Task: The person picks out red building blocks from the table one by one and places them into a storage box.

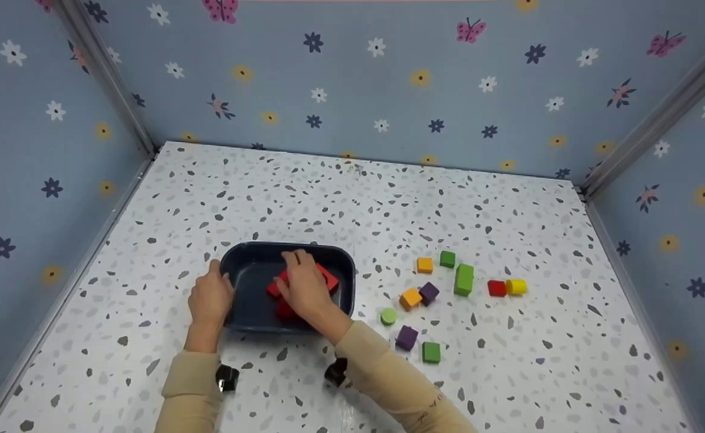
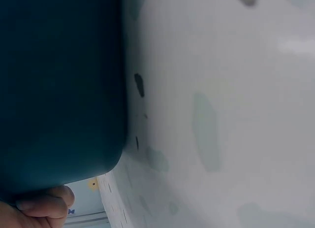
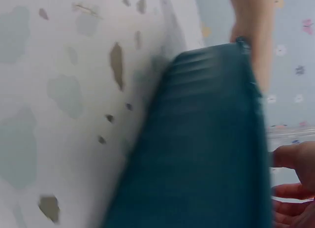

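A dark blue rectangular tub point(image 1: 245, 329) sits on the speckled table, holding a small heap of red blocks point(image 1: 327, 278). My left hand point(image 1: 211, 296) grips the tub's left rim, with curled fingers point(image 2: 49, 204) against its wall in the left wrist view. My right hand point(image 1: 305, 285) is inside the tub over the red blocks and partly covers them. Its fingers point(image 3: 290, 156) look loosely spread beyond the rim in the right wrist view. A bit of red shows near them at the frame edge, and the hand hides any contact with the blocks.
To the tub's right lie loose blocks: a light green disc point(image 1: 388, 316), a long green block point(image 1: 464, 279), a red cube point(image 1: 497, 288), a yellow cylinder point(image 1: 516, 287), plus several orange, purple and green cubes. Flower-patterned walls point(image 1: 352, 78) enclose the table.
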Demonstrator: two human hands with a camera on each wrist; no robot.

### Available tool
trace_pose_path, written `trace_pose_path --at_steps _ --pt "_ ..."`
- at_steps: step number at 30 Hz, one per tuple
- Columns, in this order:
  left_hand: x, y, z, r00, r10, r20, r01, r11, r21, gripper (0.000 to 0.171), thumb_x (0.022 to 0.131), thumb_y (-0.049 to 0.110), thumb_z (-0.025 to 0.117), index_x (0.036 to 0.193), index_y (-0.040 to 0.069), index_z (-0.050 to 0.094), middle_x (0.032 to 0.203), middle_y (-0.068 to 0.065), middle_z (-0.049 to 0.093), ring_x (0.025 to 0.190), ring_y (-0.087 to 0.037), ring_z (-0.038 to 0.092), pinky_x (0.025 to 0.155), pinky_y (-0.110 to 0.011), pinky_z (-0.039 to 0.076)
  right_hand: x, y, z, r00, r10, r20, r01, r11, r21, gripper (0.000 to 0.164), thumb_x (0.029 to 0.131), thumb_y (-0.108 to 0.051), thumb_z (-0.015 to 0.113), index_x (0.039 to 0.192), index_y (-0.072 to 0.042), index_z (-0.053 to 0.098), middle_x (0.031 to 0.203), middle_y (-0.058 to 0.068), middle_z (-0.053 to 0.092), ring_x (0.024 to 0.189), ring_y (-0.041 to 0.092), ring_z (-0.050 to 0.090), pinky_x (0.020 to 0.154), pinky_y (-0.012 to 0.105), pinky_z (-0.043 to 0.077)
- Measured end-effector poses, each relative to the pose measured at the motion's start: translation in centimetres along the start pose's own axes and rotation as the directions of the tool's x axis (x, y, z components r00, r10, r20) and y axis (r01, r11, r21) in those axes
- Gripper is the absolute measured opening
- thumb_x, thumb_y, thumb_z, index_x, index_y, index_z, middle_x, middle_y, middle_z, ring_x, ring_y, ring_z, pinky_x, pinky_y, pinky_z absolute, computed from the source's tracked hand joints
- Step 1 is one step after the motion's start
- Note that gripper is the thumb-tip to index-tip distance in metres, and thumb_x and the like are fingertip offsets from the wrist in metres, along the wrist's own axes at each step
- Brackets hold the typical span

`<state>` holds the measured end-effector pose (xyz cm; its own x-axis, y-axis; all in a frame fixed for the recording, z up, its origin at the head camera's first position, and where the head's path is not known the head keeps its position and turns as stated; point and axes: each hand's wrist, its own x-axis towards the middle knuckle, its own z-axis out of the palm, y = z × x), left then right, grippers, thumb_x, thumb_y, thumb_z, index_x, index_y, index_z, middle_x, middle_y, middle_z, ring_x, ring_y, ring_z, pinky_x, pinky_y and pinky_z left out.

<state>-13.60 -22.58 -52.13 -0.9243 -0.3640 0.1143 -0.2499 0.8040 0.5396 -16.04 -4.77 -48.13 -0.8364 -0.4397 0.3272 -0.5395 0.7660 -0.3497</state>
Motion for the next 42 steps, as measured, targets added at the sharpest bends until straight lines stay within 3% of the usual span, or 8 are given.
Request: trace_pose_path --at_steps 8,15,19,28,42 --pt "0.0 -0.1 -0.2 1.000 -0.015 -0.005 0.015 1.000 0.001 0.021 0.088 0.008 0.046 0.106 -0.003 0.044 0.080 -0.034 0.056 0.065 -0.048 0.055 0.052 -0.054 0.040 -0.9 1.3 -2.9 0.988 -0.116 -0.107 0.118 0.993 0.011 0.026 0.081 -0.019 0.063 0.103 -0.006 0.059 0.090 0.003 0.057 0.080 0.014 0.054 0.072 0.025 0.043" --pt "0.1 0.0 -0.2 1.000 -0.014 0.001 0.014 1.000 0.003 0.022 0.089 0.007 0.045 0.107 -0.004 0.045 0.080 -0.034 0.057 0.066 -0.047 0.056 0.053 -0.053 0.040 -2.1 2.7 -4.8 0.976 -0.185 -0.117 0.189 0.982 0.027 0.019 0.082 -0.017 0.063 0.098 -0.007 0.061 0.086 0.002 0.057 0.077 0.013 0.055 0.069 0.022 0.044" --pt "0.1 0.2 -0.2 1.000 -0.020 0.012 0.020 1.000 -0.001 0.023 0.089 0.008 0.045 0.109 -0.004 0.044 0.082 -0.034 0.057 0.067 -0.047 0.056 0.054 -0.053 0.040 -3.1 4.1 -5.7 0.978 -0.184 -0.101 0.190 0.980 0.058 0.017 0.082 -0.015 0.062 0.097 -0.006 0.061 0.087 0.003 0.057 0.073 0.012 0.055 0.063 0.020 0.045" --pt "0.2 0.2 -0.3 1.000 -0.010 0.017 0.010 1.000 -0.003 0.020 0.088 0.006 0.045 0.106 -0.004 0.044 0.083 -0.034 0.057 0.070 -0.048 0.056 0.055 -0.054 0.041 -5.2 8.3 -7.7 0.978 -0.162 -0.133 0.172 0.983 0.065 0.016 0.080 -0.010 0.063 0.096 -0.005 0.061 0.085 0.005 0.059 0.076 0.017 0.056 0.067 0.030 0.046" --pt "0.0 0.2 -0.3 0.999 -0.017 0.028 0.017 1.000 -0.001 0.023 0.089 0.007 0.045 0.109 -0.004 0.043 0.084 -0.035 0.056 0.070 -0.048 0.056 0.055 -0.054 0.040 -8.2 12.3 -10.0 0.979 -0.168 -0.115 0.168 0.986 -0.004 0.019 0.077 -0.008 0.067 0.094 -0.004 0.061 0.082 0.005 0.058 0.071 0.017 0.056 0.061 0.030 0.045"
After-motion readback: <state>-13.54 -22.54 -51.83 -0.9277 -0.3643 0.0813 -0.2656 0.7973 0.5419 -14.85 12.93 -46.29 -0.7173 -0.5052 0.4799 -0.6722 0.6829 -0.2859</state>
